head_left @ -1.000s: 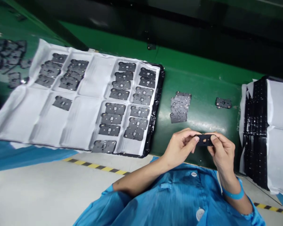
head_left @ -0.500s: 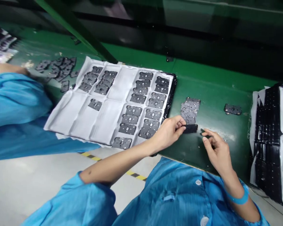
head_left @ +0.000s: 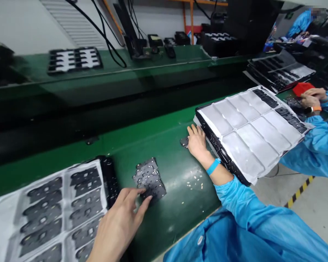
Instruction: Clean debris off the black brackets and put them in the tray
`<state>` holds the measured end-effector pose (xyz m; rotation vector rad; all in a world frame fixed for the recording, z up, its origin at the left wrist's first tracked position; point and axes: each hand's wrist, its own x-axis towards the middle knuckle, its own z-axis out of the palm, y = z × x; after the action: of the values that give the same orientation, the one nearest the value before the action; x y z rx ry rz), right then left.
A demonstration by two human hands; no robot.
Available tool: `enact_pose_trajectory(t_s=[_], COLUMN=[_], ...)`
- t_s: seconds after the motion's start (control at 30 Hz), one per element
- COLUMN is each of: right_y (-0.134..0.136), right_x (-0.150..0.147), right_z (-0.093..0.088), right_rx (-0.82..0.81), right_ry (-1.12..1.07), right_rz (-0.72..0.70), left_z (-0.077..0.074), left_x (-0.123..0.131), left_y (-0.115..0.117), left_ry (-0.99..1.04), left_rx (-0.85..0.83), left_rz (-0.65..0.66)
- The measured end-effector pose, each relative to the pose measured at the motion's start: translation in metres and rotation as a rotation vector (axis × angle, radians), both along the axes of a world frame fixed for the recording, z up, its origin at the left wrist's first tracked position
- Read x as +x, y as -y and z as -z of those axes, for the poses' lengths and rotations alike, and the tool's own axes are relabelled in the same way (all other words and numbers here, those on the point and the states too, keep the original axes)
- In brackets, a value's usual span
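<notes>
A pile of overlapping flat black plastic plates (head_left: 150,176) lies on the green bench. My left hand (head_left: 123,218) reaches to the pile's near left edge, thumb and forefinger apart, their tips touching the nearest plate. Further right, my right hand (head_left: 197,142) stretches its fingers over another black plate (head_left: 183,141) beside the stack of lined trays. That plate is partly hidden under the hand, and no grip on it shows.
At lower left, a white-lined tray (head_left: 67,211) holds rows of similar plates. The right-hand tray stack (head_left: 226,156) has plates in its far compartments. Small white scraps (head_left: 195,182) dot the green bench (head_left: 177,218). A co-worker's hands (head_left: 313,96) hold a red object (head_left: 302,88).
The view has swung right and up. My right hand has moved out to the lone plate by the right trays. The plate my left hand held on edge is now lowered at the pile.
</notes>
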<state>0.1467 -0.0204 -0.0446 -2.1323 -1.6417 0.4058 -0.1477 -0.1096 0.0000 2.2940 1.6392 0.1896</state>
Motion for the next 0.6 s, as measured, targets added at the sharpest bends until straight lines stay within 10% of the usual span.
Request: enact_pose_trajectory(t_s=[0.6], right_y=[0.031], right_x=[-0.016], right_z=[-0.012], right_rx=[-0.072], right_ry=[-0.020], right_rz=[-0.021], left_z=[-0.005], left_x=[0.015], left_y=[0.003], left_ry=[0.162], left_rx=[-0.012], left_rz=[0.119])
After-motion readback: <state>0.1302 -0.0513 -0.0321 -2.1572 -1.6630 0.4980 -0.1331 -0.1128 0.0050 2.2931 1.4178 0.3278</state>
